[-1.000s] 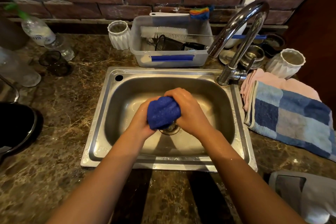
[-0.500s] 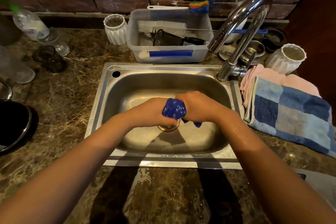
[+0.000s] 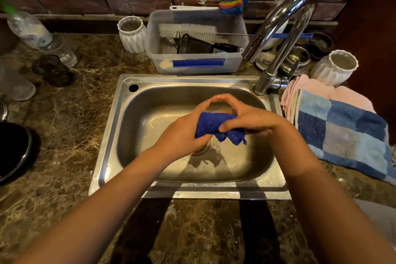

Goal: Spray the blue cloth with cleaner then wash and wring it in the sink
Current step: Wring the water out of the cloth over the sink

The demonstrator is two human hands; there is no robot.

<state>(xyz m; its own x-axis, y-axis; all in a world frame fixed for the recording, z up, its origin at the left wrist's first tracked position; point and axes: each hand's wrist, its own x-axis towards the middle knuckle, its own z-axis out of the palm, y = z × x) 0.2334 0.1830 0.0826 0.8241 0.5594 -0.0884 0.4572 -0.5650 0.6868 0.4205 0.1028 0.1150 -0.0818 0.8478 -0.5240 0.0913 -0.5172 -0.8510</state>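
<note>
The blue cloth (image 3: 216,125) is bunched and wet, held over the drain in the middle of the steel sink (image 3: 111,135). My left hand (image 3: 184,133) grips its left end from below. My right hand (image 3: 250,119) pinches its right end, and a loose corner hangs down under that hand. Both hands' upper fingers meet in an arch above the cloth. The drain is mostly hidden behind my left hand. The tap (image 3: 278,34) curves over the sink's back right corner; I see no water running from it.
A clear plastic tub (image 3: 197,60) with brushes stands behind the sink, between two white ribbed cups (image 3: 131,34) (image 3: 334,66). Pink and blue checked towels (image 3: 342,133) lie right of the sink. Bottles and glasses (image 3: 42,43) stand at the left, a dark pan (image 3: 12,150) lower left.
The cloth went from a tight ball between both hands to a twisted roll, and now it is looser with a corner hanging. My hands shifted slightly right and back in the sink.
</note>
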